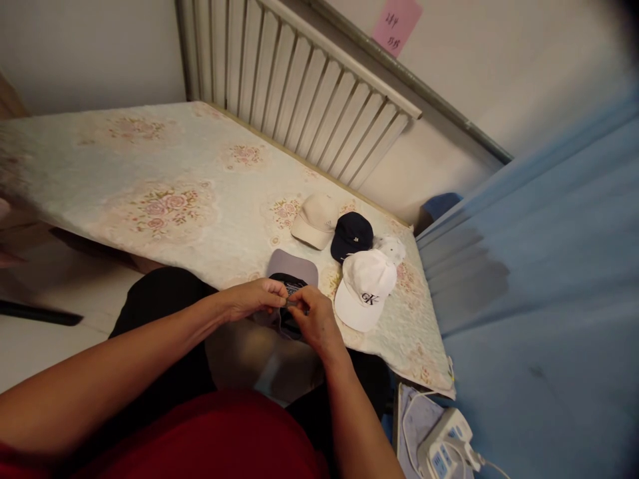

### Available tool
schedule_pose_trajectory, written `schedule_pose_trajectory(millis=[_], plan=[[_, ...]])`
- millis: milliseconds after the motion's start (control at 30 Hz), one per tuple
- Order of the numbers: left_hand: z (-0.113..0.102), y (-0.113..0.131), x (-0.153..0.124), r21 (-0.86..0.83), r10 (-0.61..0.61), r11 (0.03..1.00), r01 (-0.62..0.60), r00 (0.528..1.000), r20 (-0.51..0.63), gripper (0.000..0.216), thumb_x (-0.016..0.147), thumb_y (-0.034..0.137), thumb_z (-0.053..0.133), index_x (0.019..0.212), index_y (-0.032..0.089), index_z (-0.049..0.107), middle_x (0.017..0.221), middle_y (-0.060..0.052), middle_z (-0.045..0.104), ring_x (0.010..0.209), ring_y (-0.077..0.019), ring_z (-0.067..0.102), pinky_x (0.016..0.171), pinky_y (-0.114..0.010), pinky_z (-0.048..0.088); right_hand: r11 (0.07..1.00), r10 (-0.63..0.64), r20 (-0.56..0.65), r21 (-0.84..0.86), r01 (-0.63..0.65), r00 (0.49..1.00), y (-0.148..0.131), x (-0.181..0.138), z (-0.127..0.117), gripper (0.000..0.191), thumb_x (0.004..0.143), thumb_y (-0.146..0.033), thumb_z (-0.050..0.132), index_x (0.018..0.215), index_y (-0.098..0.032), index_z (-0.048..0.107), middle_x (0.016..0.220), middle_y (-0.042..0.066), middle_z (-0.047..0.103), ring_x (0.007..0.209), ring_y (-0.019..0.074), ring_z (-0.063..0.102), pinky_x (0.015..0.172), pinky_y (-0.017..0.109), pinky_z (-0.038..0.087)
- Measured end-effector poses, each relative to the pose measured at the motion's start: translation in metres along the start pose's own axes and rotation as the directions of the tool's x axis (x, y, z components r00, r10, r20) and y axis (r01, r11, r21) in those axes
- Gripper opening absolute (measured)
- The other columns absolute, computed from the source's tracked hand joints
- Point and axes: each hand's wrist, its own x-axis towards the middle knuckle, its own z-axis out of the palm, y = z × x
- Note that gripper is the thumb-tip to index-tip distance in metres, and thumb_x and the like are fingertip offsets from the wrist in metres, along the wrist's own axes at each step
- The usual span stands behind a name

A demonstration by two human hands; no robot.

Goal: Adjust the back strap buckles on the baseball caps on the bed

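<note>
A cap with a grey brim (294,265) and a dark inside lies at the near edge of the bed, its brim pointing away from me. Over its opening, my left hand (259,297) pinches a small, thin part of the cap between thumb and forefinger. My right hand (314,316) pinches from the other side, fingertips almost meeting the left ones. The pinched part looks like a strap, mostly hidden by the fingers. Close to my right hand sits a white cap (367,286) with black lettering. Beyond it are a navy cap (353,234) and a beige cap (316,216).
A white patterned cap (392,248) is partly hidden behind the others. The floral-covered surface (224,193) meets a radiator (299,86) at the back. A blue curtain (539,266) hangs at right, with a power strip (446,446) low beside it.
</note>
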Motion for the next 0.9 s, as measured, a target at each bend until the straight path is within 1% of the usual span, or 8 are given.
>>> schedule_pose_trajectory(millis=[100,300,600,767,900], plan=[[0.001,0.0013,-0.0012,-0.011,0.0,1.0,0.0,1.0,0.004,0.023,0.064,0.033,0.071,0.073,0.016,0.059,0.063,0.005,0.051,0.056,-0.0091,0.04,0.055,-0.023,0.027,1.0,-0.023,-0.001,-0.011,0.023,1.0,0.0018,-0.0007,0.0002,0.013,0.075,-0.011,0.061,0.084,-0.02,0.064,0.077,-0.001,0.055,0.069,0.0133,0.052,0.065,0.026,0.041],[0.0023,0.0011,-0.0023,-0.015,-0.011,1.0,0.011,1.0,-0.002,0.018,0.065,0.028,0.069,0.072,0.016,0.058,0.062,0.005,0.049,0.054,-0.0083,0.038,0.054,-0.023,0.027,0.999,-0.023,-0.001,-0.022,0.023,1.0,0.0023,-0.0005,-0.0002,0.013,0.076,-0.012,0.061,0.085,-0.02,0.065,0.077,-0.001,0.057,0.069,0.0135,0.053,0.065,0.025,0.042],[-0.0009,-0.0051,-0.0004,-0.045,0.008,0.999,-0.007,1.0,0.023,0.024,0.065,0.033,0.071,0.075,0.016,0.057,0.063,0.004,0.049,0.055,-0.0085,0.037,0.053,-0.023,0.025,0.999,-0.029,-0.004,-0.018,0.029,1.0,-0.0016,0.0003,-0.0029,0.012,0.076,-0.012,0.061,0.083,-0.021,0.066,0.076,0.0,0.057,0.069,0.014,0.053,0.065,0.026,0.042],[0.0,-0.0032,-0.0029,-0.046,-0.007,0.999,0.008,1.0,0.023,0.025,0.065,0.035,0.071,0.075,0.016,0.058,0.064,0.004,0.05,0.055,-0.0093,0.039,0.054,-0.024,0.027,1.0,-0.014,0.003,-0.014,0.014,1.0,0.0001,-0.0004,-0.0022,0.013,0.076,-0.013,0.06,0.084,-0.022,0.066,0.077,0.0,0.059,0.069,0.0141,0.054,0.066,0.026,0.043],[0.0,-0.0002,-0.0049,-0.027,0.005,1.0,-0.004,0.999,0.042,0.022,0.067,0.034,0.069,0.076,0.016,0.059,0.065,0.004,0.051,0.056,-0.0092,0.039,0.055,-0.024,0.027,1.0,0.013,0.009,-0.024,-0.013,1.0,-0.0014,-0.0008,-0.0035,0.014,0.076,-0.013,0.06,0.085,-0.022,0.066,0.078,0.0,0.061,0.071,0.0149,0.056,0.068,0.027,0.044]])
